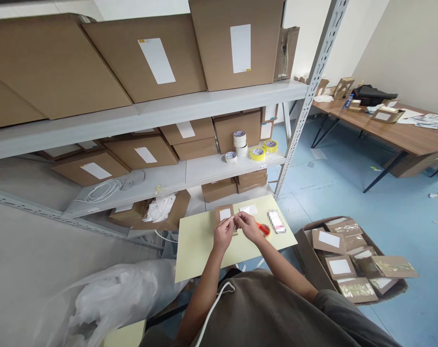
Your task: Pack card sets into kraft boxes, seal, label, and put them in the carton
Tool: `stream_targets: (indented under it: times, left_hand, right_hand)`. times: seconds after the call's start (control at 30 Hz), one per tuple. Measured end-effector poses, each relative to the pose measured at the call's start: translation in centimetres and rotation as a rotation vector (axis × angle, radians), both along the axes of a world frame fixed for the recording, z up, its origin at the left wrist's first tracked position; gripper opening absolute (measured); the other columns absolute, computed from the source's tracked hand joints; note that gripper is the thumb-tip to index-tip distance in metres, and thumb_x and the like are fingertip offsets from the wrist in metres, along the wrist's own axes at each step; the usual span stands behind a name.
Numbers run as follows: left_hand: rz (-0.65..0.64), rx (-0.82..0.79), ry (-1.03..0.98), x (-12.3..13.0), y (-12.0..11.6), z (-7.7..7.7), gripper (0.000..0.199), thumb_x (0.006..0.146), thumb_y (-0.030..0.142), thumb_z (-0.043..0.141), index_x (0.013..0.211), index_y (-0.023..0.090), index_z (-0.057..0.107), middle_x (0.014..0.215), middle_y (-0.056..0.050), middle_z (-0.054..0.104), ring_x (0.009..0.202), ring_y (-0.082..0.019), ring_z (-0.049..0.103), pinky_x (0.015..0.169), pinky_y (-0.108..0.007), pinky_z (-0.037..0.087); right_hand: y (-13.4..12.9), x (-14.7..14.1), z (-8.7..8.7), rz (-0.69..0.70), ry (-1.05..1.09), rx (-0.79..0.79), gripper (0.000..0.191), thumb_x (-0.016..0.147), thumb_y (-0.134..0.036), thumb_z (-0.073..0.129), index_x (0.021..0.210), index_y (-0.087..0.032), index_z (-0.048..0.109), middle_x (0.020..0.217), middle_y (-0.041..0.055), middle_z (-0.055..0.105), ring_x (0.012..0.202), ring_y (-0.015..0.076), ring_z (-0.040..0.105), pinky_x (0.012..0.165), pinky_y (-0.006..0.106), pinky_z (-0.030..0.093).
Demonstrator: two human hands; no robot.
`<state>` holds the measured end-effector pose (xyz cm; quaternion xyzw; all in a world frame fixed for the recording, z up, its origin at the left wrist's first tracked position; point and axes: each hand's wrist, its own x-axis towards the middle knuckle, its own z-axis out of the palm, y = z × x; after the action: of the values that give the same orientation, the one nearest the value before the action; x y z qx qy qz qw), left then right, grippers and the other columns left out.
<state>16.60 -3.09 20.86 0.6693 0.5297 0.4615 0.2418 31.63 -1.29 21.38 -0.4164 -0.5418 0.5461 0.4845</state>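
Note:
My left hand and my right hand meet over the pale yellow table, fingertips pinched close together. Something small and whitish shows between them, too small to name. Beneath and behind my hands lies a small brown box with a white label, partly hidden by them. A red-orange tape roll or dispenser lies just right of my right hand. Farther right is a phone-like object, its surface blurred. A white paper lies behind my right hand.
Metal shelves with cartons and tape rolls stand ahead. On the floor at right sits a large carton filled with small labelled boxes. Clear plastic wrap lies at lower left; a brown table stands at far right.

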Motion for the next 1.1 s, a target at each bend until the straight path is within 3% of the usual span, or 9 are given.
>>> stream_targets:
  times: [0.77,0.93,1.1]
  left_hand:
    - [-0.037,0.081,0.118,0.2,-0.1,0.6,0.039,0.104,0.042,0.050,0.116,0.023,0.081,0.103,-0.010,0.081,0.096,-0.023,0.076,0.091,-0.034,0.061]
    - [-0.102,-0.013,0.065,0.0,-0.2,1.5,0.040,0.103,0.044,0.052,0.091,0.021,0.082,0.084,-0.007,0.077,0.077,-0.019,0.072,0.075,-0.030,0.060]
    - [-0.083,-0.179,-0.185,0.1,-0.2,1.4,0.047,0.099,0.052,0.057,0.076,0.016,0.077,0.074,-0.005,0.072,0.073,-0.018,0.069,0.070,-0.028,0.058]
  right_hand:
    - [-0.1,0.7,0.5,0.021,-0.015,0.011,0.032,0.093,-0.054,0.062,0.086,-0.023,0.062,0.075,0.0004,0.063,0.071,0.0179,0.060,0.067,0.031,0.052]
    - [-0.2,1.2,0.7,0.064,-0.058,0.040,0.030,0.095,-0.052,0.060,0.087,-0.023,0.063,0.075,0.0000,0.063,0.070,0.0176,0.060,0.065,0.029,0.049]
    - [-0.1,1.7,1.1,0.068,-0.167,0.099,0.025,0.094,-0.046,0.062,0.085,-0.022,0.062,0.075,0.0002,0.063,0.070,0.0172,0.058,0.064,0.028,0.047]
